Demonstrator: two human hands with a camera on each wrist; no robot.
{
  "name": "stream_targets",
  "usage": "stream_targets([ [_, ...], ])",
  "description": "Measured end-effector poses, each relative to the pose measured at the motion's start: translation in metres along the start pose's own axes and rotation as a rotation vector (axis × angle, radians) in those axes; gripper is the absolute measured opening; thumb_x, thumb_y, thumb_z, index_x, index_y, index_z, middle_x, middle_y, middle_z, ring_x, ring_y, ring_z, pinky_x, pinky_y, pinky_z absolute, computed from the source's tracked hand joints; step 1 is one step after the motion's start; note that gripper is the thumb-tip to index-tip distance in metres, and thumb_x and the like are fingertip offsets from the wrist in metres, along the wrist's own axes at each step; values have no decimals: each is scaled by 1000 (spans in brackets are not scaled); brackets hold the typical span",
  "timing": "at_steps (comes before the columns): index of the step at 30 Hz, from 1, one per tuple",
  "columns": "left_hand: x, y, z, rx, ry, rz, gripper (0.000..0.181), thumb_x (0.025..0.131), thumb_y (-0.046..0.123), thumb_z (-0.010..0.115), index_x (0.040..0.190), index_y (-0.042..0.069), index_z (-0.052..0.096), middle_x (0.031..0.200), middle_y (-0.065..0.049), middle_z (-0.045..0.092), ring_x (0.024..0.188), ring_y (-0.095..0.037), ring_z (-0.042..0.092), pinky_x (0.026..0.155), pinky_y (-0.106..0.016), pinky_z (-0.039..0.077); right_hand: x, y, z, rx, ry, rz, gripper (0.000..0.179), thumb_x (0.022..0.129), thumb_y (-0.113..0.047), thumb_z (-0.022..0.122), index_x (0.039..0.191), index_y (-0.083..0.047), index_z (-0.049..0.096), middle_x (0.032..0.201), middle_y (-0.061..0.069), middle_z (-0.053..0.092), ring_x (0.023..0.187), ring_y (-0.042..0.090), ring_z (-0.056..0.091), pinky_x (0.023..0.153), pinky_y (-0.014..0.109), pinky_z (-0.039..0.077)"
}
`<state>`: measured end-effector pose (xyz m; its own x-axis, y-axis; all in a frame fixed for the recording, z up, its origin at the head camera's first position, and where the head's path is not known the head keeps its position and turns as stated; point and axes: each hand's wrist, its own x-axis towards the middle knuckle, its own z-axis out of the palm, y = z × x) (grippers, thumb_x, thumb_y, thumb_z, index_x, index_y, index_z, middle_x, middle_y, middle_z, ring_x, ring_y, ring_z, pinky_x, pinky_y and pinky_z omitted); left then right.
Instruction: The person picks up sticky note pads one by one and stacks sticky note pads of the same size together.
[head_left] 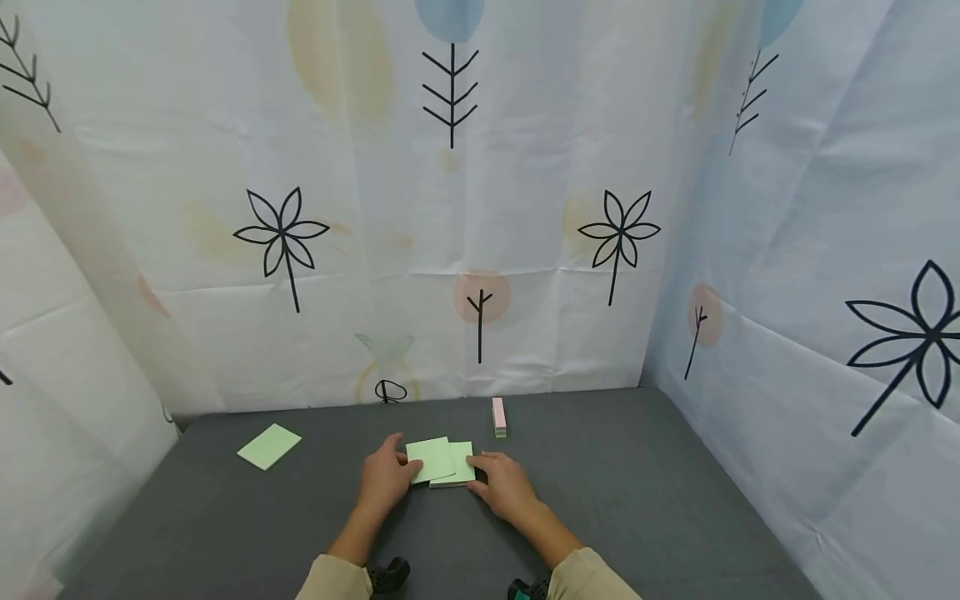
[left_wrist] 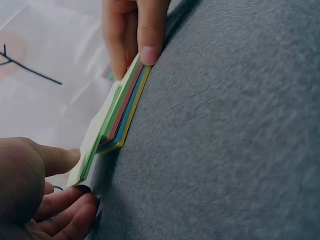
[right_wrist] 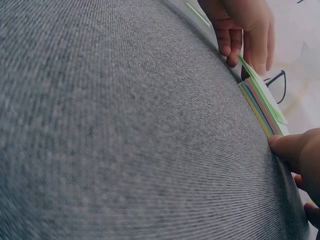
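Observation:
My left hand [head_left: 383, 478] pinches a thin pad of pale green sticky notes [head_left: 428, 459] at its left edge, thumb on top. That pad overlaps the left part of a thicker sticky note stack [head_left: 464, 468] at the middle of the table. In the left wrist view, green, pink, blue and yellow layers show along the stack's edge [left_wrist: 127, 107]. The stack's right side is gripped by my right hand [head_left: 506, 487], with the thumb at the near corner. The right wrist view shows the green pad [right_wrist: 265, 97] tilted over the coloured layers.
A pale green sticky note pad [head_left: 269, 447] lies alone at the left of the grey table [head_left: 645, 508]. Behind the stack, slightly right, is a narrow pink-topped block [head_left: 498, 417]. White printed fabric [head_left: 525, 208] hangs around the table's back and sides.

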<state>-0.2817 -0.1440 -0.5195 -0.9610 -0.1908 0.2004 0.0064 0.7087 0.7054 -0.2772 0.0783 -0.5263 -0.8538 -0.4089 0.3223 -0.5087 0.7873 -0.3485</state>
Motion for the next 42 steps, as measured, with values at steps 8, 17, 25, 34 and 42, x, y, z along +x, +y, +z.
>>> stream_targets([
  [8, -8, 8, 4, 152, -77, 85, 64, 81, 32, 80, 134, 4, 56, 115, -19, 65, 101, -38, 62, 79, -53, 50, 1, 0, 1, -3, -4, 14, 42, 84, -26, 76, 123, -13, 68, 122, 12, 65, 115, 29, 59, 90, 45, 49],
  [17, -16, 10, 3, 359, -72, 226, 58, 70, 38, 86, 117, 9, 69, 108, -12, 68, 94, -34, 59, 78, -51, 48, 1, 0, 1, -18, -10, 21, 42, 83, -26, 77, 122, -13, 69, 121, 12, 65, 114, 28, 60, 90, 44, 50],
  [25, -21, 10, 7, 409, -30, 335, 44, 70, 36, 86, 109, 18, 75, 107, -6, 69, 91, -29, 58, 76, -49, 48, 3, 0, 0, -16, 3, -3, 41, 83, -25, 78, 121, -13, 69, 119, 11, 66, 113, 28, 60, 89, 44, 50],
  [34, -21, 13, 10, 443, 5, 387, 39, 70, 36, 86, 105, 21, 76, 103, -5, 69, 91, -29, 58, 77, -50, 47, 4, 1, 1, -13, -1, 16, 46, 83, -26, 77, 125, -9, 65, 120, 11, 65, 112, 29, 60, 89, 45, 50],
  [42, -21, 17, 14, 442, -5, 390, 39, 71, 36, 86, 104, 20, 76, 100, -4, 68, 89, -27, 57, 76, -49, 46, 1, -3, 1, -33, -6, 9, 61, 84, -36, 76, 136, -12, 57, 124, 11, 63, 113, 29, 59, 87, 46, 51],
])
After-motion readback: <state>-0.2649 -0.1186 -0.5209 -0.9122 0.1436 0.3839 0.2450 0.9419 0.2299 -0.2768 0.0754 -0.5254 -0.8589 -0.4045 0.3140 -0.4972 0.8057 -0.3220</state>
